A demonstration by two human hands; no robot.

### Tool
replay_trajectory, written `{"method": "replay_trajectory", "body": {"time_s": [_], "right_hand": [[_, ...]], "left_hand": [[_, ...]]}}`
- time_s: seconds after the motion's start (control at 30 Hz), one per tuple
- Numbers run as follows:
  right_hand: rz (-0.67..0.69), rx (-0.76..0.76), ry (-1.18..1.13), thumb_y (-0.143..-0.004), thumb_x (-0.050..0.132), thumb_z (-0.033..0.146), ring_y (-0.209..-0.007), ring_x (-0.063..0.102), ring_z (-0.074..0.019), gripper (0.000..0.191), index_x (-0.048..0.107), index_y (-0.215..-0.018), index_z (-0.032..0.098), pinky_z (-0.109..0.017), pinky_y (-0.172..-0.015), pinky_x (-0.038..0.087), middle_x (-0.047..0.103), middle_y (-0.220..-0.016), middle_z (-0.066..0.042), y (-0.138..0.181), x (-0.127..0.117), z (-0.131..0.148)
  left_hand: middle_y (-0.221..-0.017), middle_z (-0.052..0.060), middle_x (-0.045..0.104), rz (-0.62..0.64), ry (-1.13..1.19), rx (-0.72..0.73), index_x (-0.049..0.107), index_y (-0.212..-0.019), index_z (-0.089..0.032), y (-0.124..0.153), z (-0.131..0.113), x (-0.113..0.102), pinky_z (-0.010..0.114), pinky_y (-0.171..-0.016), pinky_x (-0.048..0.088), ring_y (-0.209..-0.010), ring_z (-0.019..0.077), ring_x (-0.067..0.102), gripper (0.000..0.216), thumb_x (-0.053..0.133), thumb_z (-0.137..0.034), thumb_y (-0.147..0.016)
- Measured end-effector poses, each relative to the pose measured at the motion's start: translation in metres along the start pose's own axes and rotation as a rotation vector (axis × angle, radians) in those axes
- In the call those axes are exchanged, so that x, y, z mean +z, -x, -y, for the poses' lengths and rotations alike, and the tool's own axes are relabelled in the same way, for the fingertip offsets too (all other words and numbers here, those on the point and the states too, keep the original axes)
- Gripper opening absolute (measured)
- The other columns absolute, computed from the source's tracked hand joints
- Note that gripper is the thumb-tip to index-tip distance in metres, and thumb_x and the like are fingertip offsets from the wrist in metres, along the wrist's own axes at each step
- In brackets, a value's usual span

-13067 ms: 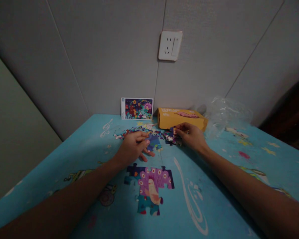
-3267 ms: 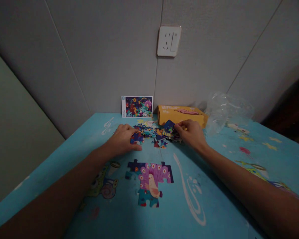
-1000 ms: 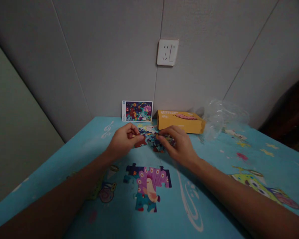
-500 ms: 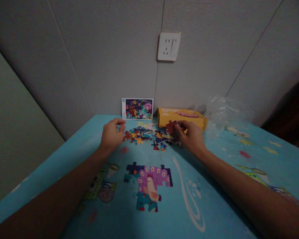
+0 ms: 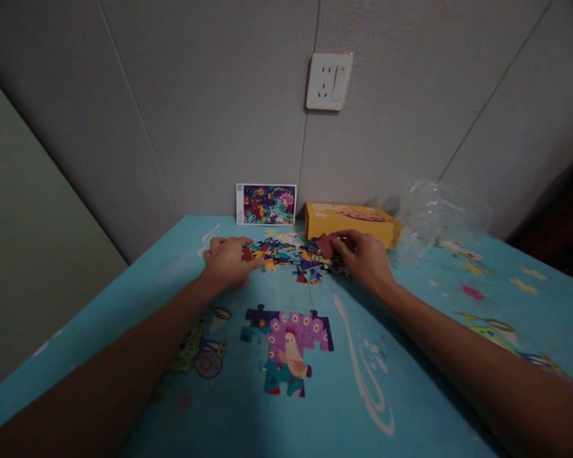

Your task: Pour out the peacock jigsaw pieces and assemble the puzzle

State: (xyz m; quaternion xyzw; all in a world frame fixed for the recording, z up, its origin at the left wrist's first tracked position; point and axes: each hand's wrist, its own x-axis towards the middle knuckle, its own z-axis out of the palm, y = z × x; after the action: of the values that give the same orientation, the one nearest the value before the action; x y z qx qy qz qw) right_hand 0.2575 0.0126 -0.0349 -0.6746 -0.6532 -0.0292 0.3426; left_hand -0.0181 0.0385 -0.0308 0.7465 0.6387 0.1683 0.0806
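A heap of loose jigsaw pieces lies on the blue table between my two hands. At its left edge is my left hand, thumb and fingers apart, reaching to the outermost pieces. My right hand pinches a reddish-brown jigsaw piece over the heap's right side. Closer to me, a joined section of puzzle shows a pink peacock with a fanned tail. Its outline is uneven, with dark blue pieces along the top.
A picture card of the puzzle leans on the wall at the back. Beside it lies a yellow box, with a crumpled clear plastic bag to its right. The tablecloth has cartoon prints. A socket is on the wall.
My left hand has moved right and slightly down onto the heap's left edge, its fingers spreading. My right hand has lowered the brown piece a little toward the heap. The view has tilted slightly.
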Motion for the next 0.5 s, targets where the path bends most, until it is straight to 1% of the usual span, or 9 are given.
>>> {"method": "replay_trajectory", "body": {"time_s": [0.2, 0.37, 0.5], "right_hand": [[0.011, 0.011, 0.038, -0.089, 0.055, 0.039, -0.074, 0.061, -0.0227, 0.032, 0.072, -0.105, 0.017, -0.031, -0.060, 0.037, 0.073, -0.085, -0.010, 0.0000, 0.0002, -0.0018], [0.016, 0.018, 0.072, -0.089, 0.054, 0.041, -0.077, 0.061, -0.0239, 0.032, 0.072, -0.103, 0.018, -0.032, -0.063, 0.037, 0.073, -0.086, -0.010, -0.0002, 0.0008, -0.0023], [0.035, 0.046, 0.074, -0.090, 0.053, 0.043, -0.076, 0.062, -0.0234, 0.034, 0.072, -0.101, 0.017, -0.032, -0.064, 0.039, 0.073, -0.086, -0.011, -0.0001, 0.0004, -0.0034]], "left_hand": [[-0.125, 0.014, 0.062, -0.002, -0.005, 0.069, 0.063, -0.122, -0.022, -0.0052, 0.0030, 0.0078, 0.054, -0.095, 0.036, -0.120, 0.0407, 0.041, 0.062, 0.059, -0.061, -0.074], [-0.122, 0.013, 0.063, -0.008, -0.010, 0.076, 0.064, -0.120, -0.022, -0.0076, 0.0011, 0.0091, 0.052, -0.094, 0.036, -0.118, 0.0388, 0.043, 0.054, 0.057, -0.055, -0.079], [-0.121, 0.008, 0.065, -0.052, -0.030, 0.064, 0.065, -0.119, -0.024, -0.0067, -0.0021, 0.0077, 0.048, -0.095, 0.038, -0.117, 0.0355, 0.045, 0.046, 0.058, -0.046, -0.079]]}}
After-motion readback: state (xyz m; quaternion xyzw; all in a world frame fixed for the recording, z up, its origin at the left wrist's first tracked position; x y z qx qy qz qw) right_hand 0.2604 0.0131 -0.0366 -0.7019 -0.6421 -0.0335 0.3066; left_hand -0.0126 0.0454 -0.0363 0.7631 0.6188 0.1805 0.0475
